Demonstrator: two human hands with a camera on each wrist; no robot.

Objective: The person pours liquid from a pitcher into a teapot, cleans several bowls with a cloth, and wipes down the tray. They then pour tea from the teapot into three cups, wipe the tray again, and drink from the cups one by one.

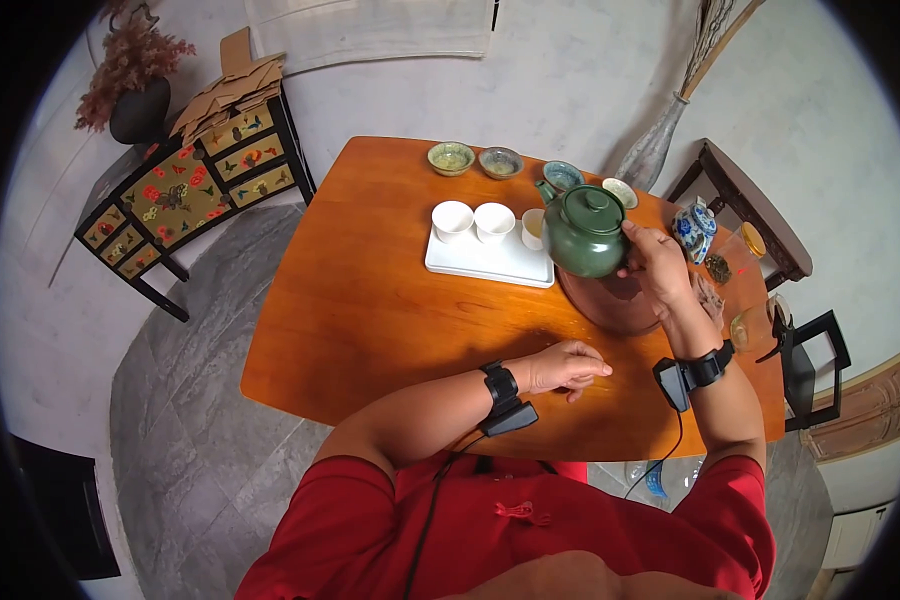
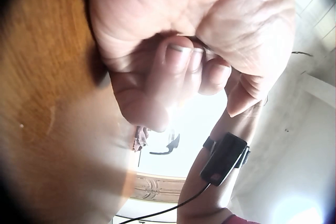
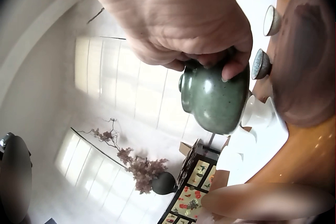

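Observation:
My right hand (image 1: 660,268) grips the handle of a green teapot (image 1: 582,245), raised above the table, over the left part of a round brown tray (image 1: 610,312). Its lid is on and the spout points to the far left. In the right wrist view, thumb and fingers close round the teapot's (image 3: 215,98) handle side. A white tray (image 1: 485,264) carries three white cups (image 1: 453,222); the rightmost cup (image 1: 531,230), beside the teapot, has yellowish liquid in it. My left hand (image 1: 568,368) rests near the table's front edge, fingers loosely curled, holding nothing.
Several small bowls (image 1: 451,158) line the far side of the wooden table (image 1: 340,290). On the right stand a blue-and-white jar (image 1: 694,232), a yellow-lidded container (image 1: 751,240) and a glass pitcher (image 1: 748,328). A tall vase (image 1: 654,142) stands behind.

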